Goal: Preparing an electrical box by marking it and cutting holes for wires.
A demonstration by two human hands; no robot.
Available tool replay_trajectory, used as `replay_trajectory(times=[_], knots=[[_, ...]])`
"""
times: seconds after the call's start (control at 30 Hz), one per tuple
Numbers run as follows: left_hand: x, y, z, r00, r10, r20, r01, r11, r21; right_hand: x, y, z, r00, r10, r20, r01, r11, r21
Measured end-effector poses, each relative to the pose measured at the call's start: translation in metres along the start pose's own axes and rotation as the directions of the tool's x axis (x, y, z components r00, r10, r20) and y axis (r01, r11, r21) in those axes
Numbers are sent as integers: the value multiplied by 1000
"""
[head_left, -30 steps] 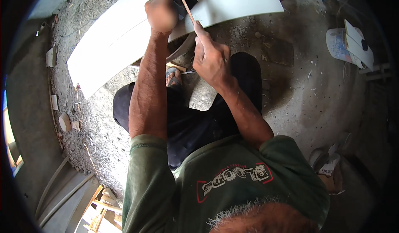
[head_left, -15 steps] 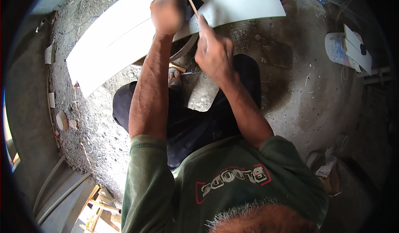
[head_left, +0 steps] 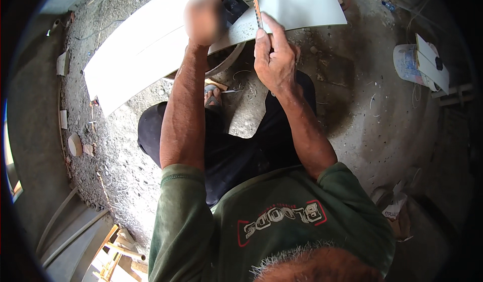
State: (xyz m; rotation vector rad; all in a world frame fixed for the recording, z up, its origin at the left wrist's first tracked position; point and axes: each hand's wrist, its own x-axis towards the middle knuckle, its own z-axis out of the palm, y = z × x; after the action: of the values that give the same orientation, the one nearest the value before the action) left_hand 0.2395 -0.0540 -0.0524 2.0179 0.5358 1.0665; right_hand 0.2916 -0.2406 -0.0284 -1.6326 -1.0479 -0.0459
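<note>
Wearing a green shirt (head_left: 282,196) and dark trousers (head_left: 241,156), you are sitting bent over your work, a sandalled foot (head_left: 214,99) showing between your knees. Your right hand (head_left: 276,55) is pinching the lower end of a narrow, brownish strip (head_left: 255,4), its thumb and forefinger closing on it while the strip is pointing away from you, one edge looking notched. Your left hand (head_left: 204,18) is reaching to a dark, box-like piece (head_left: 235,8) and appears to be steadying it; blur is covering most of that hand, so how tightly its fingers are closing cannot be told. The dark piece is lying on the long white panels (head_left: 307,11), and the strip is passing just beside its right corner in this view, with no contact showing. A curved rim (head_left: 229,62) is showing beneath the panels' near edge. Dark specks are dotting the white surface near the piece, perhaps a sign that some work is already done; the piece is looking whole, so the job is seemingly unfinished, though how much is remaining cannot be judged. Off to your right, a bucket (head_left: 404,63) is standing on the floor with white boards (head_left: 431,63) against it.
</note>
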Motion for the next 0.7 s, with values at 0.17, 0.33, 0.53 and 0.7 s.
replay_trajectory(times=[0.17, 0.33, 0.53, 0.7], knots=[[-2, 11, -2, 950, -301, 89, 314, 915, -252, -7, 2, 8, 999, -14, 34, 15, 1000, -23], [-2, 18, -3, 940, -301, 162, 320, 942, -105, -3, 6, 14, 994, 11, 112, -14, 1000, 21], [-5, -32, -9, 985, -97, 142, 55, 960, 276, 5, -3, 20, 992, -36, 123, 47, 995, -90], [-1, -5, -4, 967, -223, 127, 210, 972, 106, 3, 4, 24, 993, -64, 95, 70, 996, -63]])
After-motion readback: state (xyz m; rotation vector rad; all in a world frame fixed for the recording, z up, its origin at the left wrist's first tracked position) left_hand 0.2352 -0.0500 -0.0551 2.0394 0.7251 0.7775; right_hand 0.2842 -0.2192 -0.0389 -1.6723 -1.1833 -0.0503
